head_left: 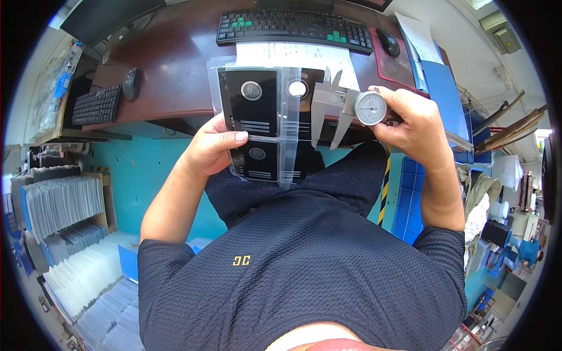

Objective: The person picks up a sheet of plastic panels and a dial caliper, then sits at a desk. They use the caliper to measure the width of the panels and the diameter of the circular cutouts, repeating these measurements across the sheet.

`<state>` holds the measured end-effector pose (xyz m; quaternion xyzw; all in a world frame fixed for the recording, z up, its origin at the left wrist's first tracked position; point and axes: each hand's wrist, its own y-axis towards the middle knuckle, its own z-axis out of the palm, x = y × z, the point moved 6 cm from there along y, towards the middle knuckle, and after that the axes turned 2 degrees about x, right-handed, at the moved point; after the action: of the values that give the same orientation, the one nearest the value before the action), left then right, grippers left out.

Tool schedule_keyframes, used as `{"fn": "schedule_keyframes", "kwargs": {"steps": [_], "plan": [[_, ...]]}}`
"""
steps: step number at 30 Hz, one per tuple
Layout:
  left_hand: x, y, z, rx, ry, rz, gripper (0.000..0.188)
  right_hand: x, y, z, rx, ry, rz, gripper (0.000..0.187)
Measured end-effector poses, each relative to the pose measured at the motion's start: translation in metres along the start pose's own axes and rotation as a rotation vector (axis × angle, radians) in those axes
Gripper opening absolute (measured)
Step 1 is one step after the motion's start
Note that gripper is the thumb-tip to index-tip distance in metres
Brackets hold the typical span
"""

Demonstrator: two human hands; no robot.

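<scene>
My left hand [215,145] grips the left edge of a black panel sheet [253,120], its thumb lying across the front. The sheet carries round windows and short pale stripes, and clear plastic film [289,126] covers part of it and sticks out past its edges. In my right hand [413,120] is a dial caliper [345,108], held by the round dial end between thumb and fingers. Its jaws are spread apart and point down beside the sheet's right edge. Whether a jaw touches the sheet I cannot tell.
On the dark red desk [175,52] lie a black keyboard [293,26], printed paper [281,55] and a mouse [387,42] on a red pad. Another keyboard [96,105] and mouse [131,83] sit at the left. Racks of stacked sheets [64,205] stand lower left; blue bins [407,199] lie right.
</scene>
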<state>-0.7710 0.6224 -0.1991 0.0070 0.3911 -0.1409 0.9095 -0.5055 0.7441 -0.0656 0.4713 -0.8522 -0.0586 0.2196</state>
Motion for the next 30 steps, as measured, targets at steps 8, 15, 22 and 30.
{"fn": "schedule_keyframes", "kwargs": {"steps": [8, 15, 22, 30], "plan": [[-0.001, 0.000, 0.001, -0.014, -0.001, 0.011, 0.057, 0.006, -0.001, -0.004, -0.019, -0.048, -0.035, 0.041], [-0.001, 0.001, 0.007, 0.005, 0.019, 0.017, 0.060, 0.007, -0.001, -0.002, -0.008, -0.072, -0.051, 0.041], [-0.001, 0.001, 0.009, 0.027, 0.041, 0.007, 0.061, 0.007, -0.001, -0.002, -0.001, -0.094, -0.059, 0.042], [-0.004, 0.005, 0.008, -0.038, 0.081, 0.012, 0.062, 0.004, -0.001, 0.002, 0.012, -0.102, -0.065, 0.043]]}}
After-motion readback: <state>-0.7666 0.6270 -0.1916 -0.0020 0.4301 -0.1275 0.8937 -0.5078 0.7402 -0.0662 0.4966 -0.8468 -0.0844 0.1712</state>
